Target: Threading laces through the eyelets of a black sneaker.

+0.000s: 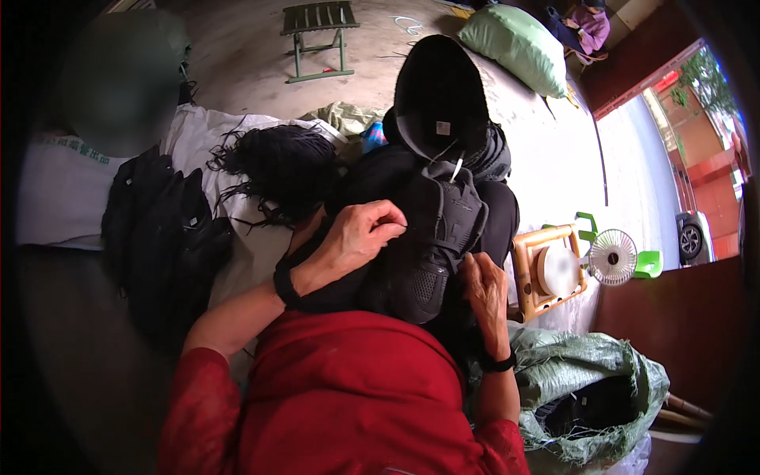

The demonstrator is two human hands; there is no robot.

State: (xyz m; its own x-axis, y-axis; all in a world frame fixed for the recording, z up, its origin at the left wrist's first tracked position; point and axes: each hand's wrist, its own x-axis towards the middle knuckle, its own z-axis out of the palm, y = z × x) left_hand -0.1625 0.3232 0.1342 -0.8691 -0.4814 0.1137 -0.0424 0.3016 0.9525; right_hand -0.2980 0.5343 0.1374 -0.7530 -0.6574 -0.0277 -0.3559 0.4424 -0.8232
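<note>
A black sneaker upper (453, 210) with a mesh toe lies across my lap, its toe towards me. Dark lace crosses its front, and a white tip sticks up near the tongue. Left of the shoe, my left hand (362, 237) is closed in a pinch; whatever is between thumb and forefinger is lost against the black cloth. My right hand (485, 291) is beside the shoe's right edge, fingers curled and closed, their tips partly hidden. Beyond the shoe rises a large rounded black piece (438, 87) with a small white label.
A bundle of black laces (277, 162) and a pile of black pieces (162, 222) lie at left on white sacking. At right are a bamboo stool (526, 273), a small fan (612, 257) and an open green sack (570, 356). A folding stool (319, 24) and a seated person (590, 32) are farther off.
</note>
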